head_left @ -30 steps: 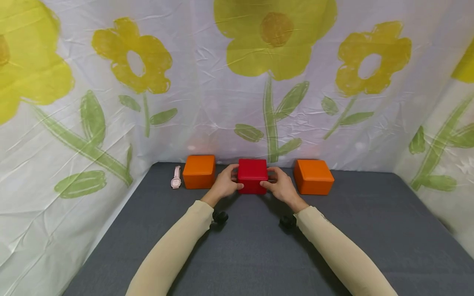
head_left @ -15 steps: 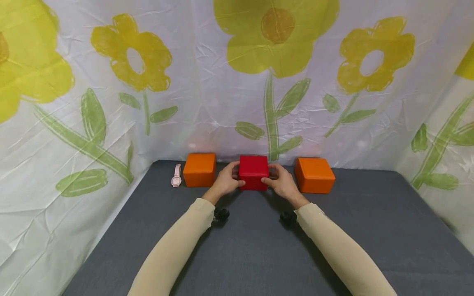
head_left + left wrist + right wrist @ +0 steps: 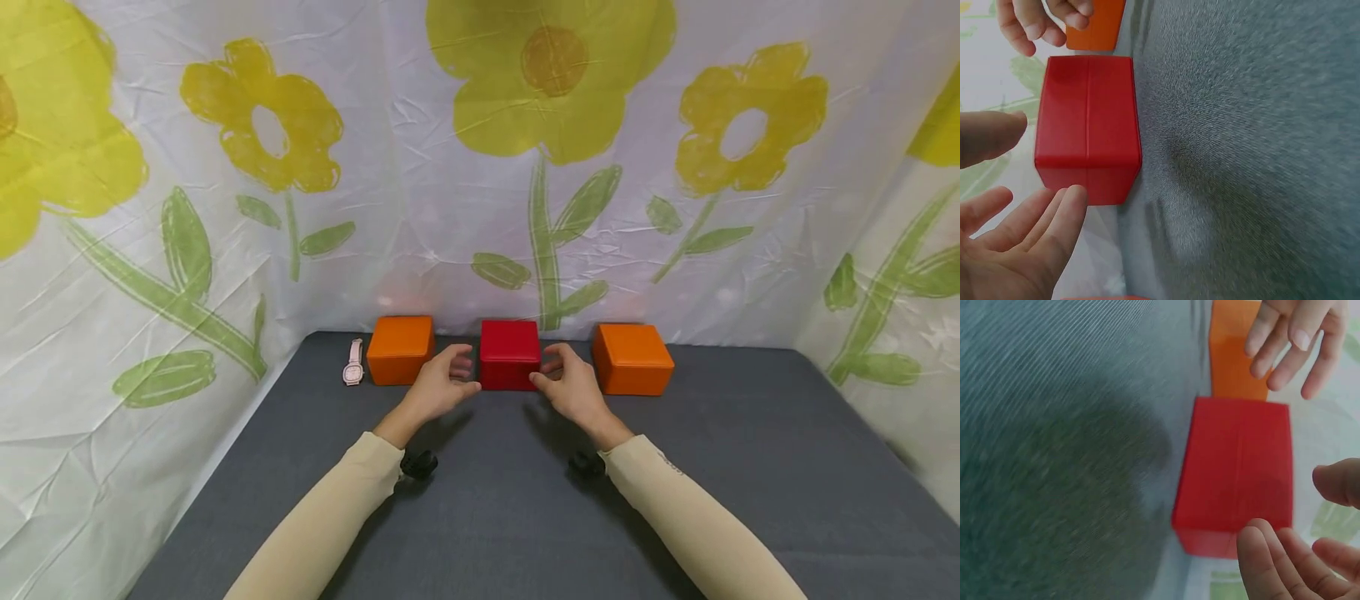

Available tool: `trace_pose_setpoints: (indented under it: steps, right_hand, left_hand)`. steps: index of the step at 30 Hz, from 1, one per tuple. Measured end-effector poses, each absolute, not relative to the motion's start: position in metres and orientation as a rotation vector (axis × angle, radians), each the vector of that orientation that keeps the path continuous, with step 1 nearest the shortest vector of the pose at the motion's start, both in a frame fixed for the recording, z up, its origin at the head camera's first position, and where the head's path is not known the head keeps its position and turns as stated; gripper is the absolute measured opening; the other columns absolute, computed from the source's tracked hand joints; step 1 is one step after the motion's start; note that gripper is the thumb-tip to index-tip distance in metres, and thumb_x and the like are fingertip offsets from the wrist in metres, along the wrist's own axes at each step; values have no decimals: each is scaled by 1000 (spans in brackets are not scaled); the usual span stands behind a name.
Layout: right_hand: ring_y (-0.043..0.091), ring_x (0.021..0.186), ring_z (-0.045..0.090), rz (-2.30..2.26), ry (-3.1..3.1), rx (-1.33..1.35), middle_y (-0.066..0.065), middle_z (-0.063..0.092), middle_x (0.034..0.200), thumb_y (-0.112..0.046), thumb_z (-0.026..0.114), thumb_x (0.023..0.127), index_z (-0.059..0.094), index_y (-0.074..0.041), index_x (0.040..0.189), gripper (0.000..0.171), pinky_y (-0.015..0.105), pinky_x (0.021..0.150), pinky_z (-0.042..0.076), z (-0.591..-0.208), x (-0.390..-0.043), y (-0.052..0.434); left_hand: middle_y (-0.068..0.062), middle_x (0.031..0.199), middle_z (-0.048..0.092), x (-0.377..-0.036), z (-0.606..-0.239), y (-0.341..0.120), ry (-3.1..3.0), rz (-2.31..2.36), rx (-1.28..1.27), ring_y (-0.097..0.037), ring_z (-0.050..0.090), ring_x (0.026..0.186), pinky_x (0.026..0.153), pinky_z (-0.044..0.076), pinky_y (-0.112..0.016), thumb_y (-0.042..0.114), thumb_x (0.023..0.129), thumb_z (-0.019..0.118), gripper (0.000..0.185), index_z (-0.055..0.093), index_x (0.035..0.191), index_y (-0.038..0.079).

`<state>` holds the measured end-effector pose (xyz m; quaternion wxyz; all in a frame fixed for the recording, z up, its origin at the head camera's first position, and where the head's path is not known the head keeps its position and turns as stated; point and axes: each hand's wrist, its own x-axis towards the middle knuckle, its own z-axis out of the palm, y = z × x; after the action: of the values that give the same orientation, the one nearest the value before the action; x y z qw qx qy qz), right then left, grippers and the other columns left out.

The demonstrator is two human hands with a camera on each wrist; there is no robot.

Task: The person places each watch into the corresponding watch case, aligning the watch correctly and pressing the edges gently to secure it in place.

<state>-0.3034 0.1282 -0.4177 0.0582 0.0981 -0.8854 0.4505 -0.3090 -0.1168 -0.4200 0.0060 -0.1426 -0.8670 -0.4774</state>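
Observation:
A red box (image 3: 510, 356) with a stitched lid stands closed near the back edge of the table. On its left side my left hand (image 3: 435, 386) is apart from it, thumb and fingers spread and relaxed. My right hand (image 3: 573, 383) stays close to the box's right side with the fingers loosely bent; in the right wrist view its thumb (image 3: 1340, 482) is clear of the red box (image 3: 1235, 465). Neither hand holds anything. The left wrist view shows the box (image 3: 1088, 112) between both hands' fingers.
An orange box (image 3: 401, 350) stands left of the red one, and another orange box (image 3: 633, 358) stands to the right. A pink watch (image 3: 353, 367) lies at the far left. Behind the dark grey table (image 3: 495, 508) hangs a flower-patterned curtain (image 3: 405, 208).
Both hands have let go of the red box. The left hand has drawn back to the left and nearer; the right hand has loosened and shifted slightly. The box stays in the same spot.

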Motion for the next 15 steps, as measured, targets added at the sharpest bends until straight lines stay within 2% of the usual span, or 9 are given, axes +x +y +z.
trace_pose_setpoints:
  steps: [8, 15]
  right_hand:
    - [21, 82, 63, 1340, -2661, 400, 7, 63, 97, -21, 72, 86, 52, -5, 125, 46, 32, 70, 55, -401, -296, 101]
    - [18, 82, 65, 1357, -2677, 519, 6, 64, 99, -21, 73, 85, 53, -6, 124, 46, 31, 70, 55, -399, -302, 69]
  left_hand:
    - [-16, 122, 58, -291, -418, -138, -2632, -1451, -489, -32, 59, 109, 91, 50, -42, 9, 85, 72, 55, 48, 135, 5]
    - [-19, 120, 57, -284, -417, -158, -2587, -1340, -414, -35, 58, 109, 91, 50, -44, 7, 84, 72, 53, 50, 132, 1]
